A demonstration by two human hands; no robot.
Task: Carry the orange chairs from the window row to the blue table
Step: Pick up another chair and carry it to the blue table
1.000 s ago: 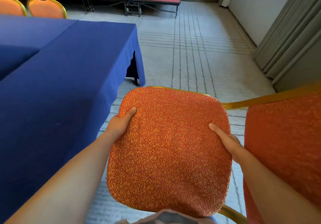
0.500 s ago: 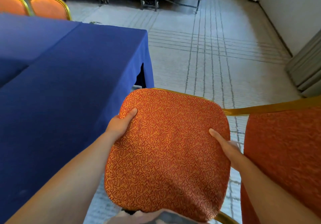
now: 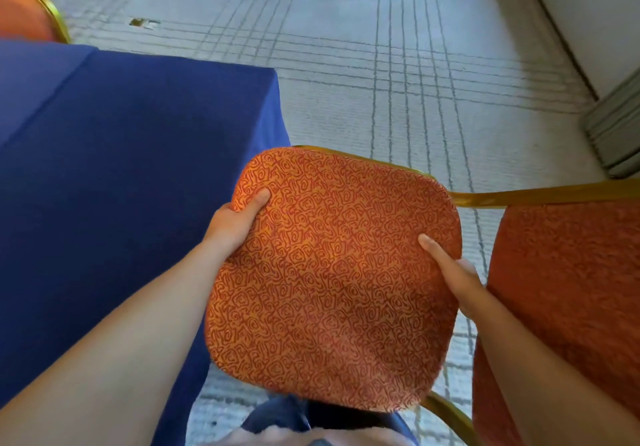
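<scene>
The left hand (image 3: 239, 224) is gripping the orange chair (image 3: 332, 279) at the 9 o'clock edge of its seat cushion. Its thumb is lying on the patterned fabric and the other fingers are wrapping under the edge, out of sight. The right hand (image 3: 450, 272) is gripping the same cushion at its 3 o'clock edge, with one digit lying flat on top and the rest hidden below. Both forearms are reaching in from 6 o'clock. The seat is facing the camera at frame centre; whether the chair legs are touching the floor cannot be determined. The backrest (image 3: 568, 289) is standing at 3 o'clock of the seat, and the gold frame (image 3: 540, 196) is running along its upper edge toward the seat's far corner. The blue table (image 3: 121, 168) is lying at 9 o'clock, its near corner just beside the seat; contact cannot be confirmed. A second orange chair (image 3: 20, 12) is showing at 11 o'clock beyond the table. Grey lined carpet (image 3: 398, 82) is spreading from 12 to 2 o'clock, carrying a small scrap (image 3: 143, 23) at 11 o'clock. A curtain (image 3: 616, 127) is hanging at 2 o'clock.
</scene>
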